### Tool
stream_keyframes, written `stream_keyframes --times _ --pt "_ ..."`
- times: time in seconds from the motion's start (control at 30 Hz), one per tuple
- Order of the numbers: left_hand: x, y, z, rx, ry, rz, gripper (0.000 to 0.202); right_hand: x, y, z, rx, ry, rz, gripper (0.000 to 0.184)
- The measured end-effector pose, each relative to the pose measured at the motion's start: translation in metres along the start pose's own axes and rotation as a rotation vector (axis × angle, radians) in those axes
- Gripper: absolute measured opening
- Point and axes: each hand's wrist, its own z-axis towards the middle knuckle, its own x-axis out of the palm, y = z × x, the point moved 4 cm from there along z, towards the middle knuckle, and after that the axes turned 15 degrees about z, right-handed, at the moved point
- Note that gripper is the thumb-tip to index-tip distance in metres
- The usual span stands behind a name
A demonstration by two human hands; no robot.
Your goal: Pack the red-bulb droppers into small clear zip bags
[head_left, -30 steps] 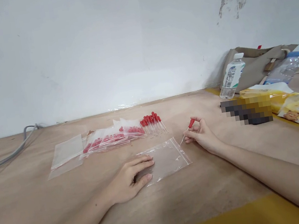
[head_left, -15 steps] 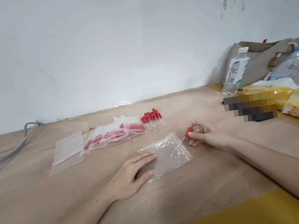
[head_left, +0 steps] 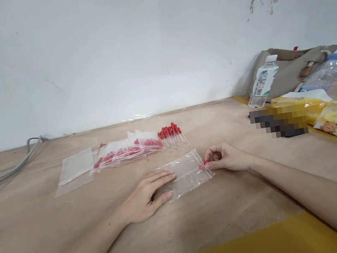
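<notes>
A clear zip bag [head_left: 183, 185] lies flat on the table. My left hand [head_left: 148, 195] rests on the bag's left end, fingers stretched and thumb apart. My right hand [head_left: 225, 158] pinches the red bulb of a dropper [head_left: 206, 163] between thumb and fingers at the bag's right end. The dropper's thin clear stem points left and lies inside the bag. Behind the bag, several red-bulbed droppers [head_left: 171, 132] lie side by side, bulbs toward the wall. To their left is an overlapping row of filled bags [head_left: 121, 152] with red bulbs showing through the plastic.
Flat zip bags [head_left: 75, 168] lie left of the filled ones. A grey cable [head_left: 19, 165] runs along the left. On the right stand a water bottle [head_left: 263, 82], a grey bag [head_left: 286, 68] and a yellow tissue pack [head_left: 304, 102]. A dark blurred object [head_left: 282, 122] lies before them.
My right hand has moved left and slightly down, sliding the dropper's stem into the bag's right end. My left hand stays on the bag.
</notes>
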Motion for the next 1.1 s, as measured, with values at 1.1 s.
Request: stream_keyframes --times 1.1 --pt "-0.001 0.003 -0.001 -0.061 -0.048 0.002 0.039 0.026 0.007 -0.004 -0.047 0.009 0.036 0.021"
